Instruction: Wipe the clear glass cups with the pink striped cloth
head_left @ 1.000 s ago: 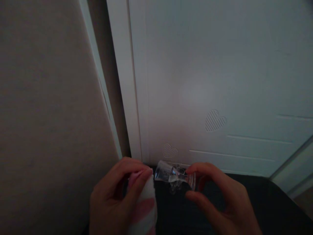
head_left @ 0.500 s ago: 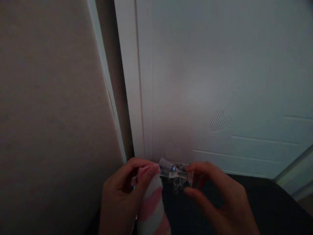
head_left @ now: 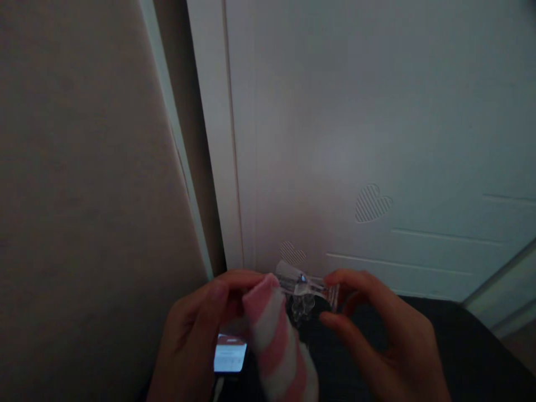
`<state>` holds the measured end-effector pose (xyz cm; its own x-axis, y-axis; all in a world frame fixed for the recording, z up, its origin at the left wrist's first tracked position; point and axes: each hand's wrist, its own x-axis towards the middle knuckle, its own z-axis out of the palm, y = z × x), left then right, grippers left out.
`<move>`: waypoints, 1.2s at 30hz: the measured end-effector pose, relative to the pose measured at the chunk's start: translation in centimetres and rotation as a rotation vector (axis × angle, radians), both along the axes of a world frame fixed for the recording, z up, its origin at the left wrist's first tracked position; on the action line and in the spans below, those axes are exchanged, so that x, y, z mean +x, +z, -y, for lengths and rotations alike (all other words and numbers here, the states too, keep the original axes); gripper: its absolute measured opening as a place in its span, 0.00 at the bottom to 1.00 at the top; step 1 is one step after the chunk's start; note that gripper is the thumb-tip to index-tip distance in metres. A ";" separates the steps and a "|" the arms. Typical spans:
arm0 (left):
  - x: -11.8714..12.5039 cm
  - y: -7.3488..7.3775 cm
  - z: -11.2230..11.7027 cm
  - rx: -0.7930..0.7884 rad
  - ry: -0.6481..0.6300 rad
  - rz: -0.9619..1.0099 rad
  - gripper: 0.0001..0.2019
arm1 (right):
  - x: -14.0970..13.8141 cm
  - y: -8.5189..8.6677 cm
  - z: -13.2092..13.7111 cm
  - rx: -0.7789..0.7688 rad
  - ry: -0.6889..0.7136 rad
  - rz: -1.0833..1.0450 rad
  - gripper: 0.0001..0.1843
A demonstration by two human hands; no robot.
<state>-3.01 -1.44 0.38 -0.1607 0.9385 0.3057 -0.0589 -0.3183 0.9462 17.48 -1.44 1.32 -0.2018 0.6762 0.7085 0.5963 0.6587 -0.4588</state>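
My left hand [head_left: 192,329] is closed on a soft pink-and-white striped cloth [head_left: 276,340]. Its folded pink tip points up beside my fingers, and the rest hangs down past the bottom edge of the view. My right hand [head_left: 381,329] pinches the flared, ridged end of a clear, shiny piece [head_left: 307,286] between thumb and fingers. That piece lies nearly level, with a bow-like middle and rounded clear lobes below. Its far end reaches right behind the cloth's tip; whether they touch I cannot tell.
Below my left hand a phone [head_left: 230,354] with a lit screen and a white cable lies on a dark surface [head_left: 452,340]. A white panel [head_left: 335,139] with striped heart patterns stands ahead. The beige wall [head_left: 84,167] rises at the left.
My left thumb has come off the cloth's tip and moved left, and the cloth has tilted. The phone has come into view. My right hand and the clear piece have shifted slightly right.
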 end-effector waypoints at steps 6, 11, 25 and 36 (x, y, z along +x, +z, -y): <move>0.0 -0.2 -0.3 -0.027 0.010 -0.013 0.03 | -0.3 0.3 -0.3 -0.012 0.038 -0.012 0.15; -0.3 -0.5 -0.5 0.070 0.003 -0.100 0.05 | -0.4 0.2 -0.2 0.002 0.063 -0.005 0.16; -0.1 -0.2 -0.4 0.065 0.155 -0.141 0.02 | -0.5 0.2 0.0 -0.003 0.082 -0.043 0.14; 0.3 -1.0 -0.7 -0.043 0.058 -0.025 0.04 | -0.5 0.5 0.3 -0.019 0.063 -0.098 0.12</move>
<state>-2.74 -0.72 -0.61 -0.2079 0.9402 0.2698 -0.0175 -0.2794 0.9600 17.02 -1.78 1.78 -0.1752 0.6778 0.7141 0.5055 0.6844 -0.5255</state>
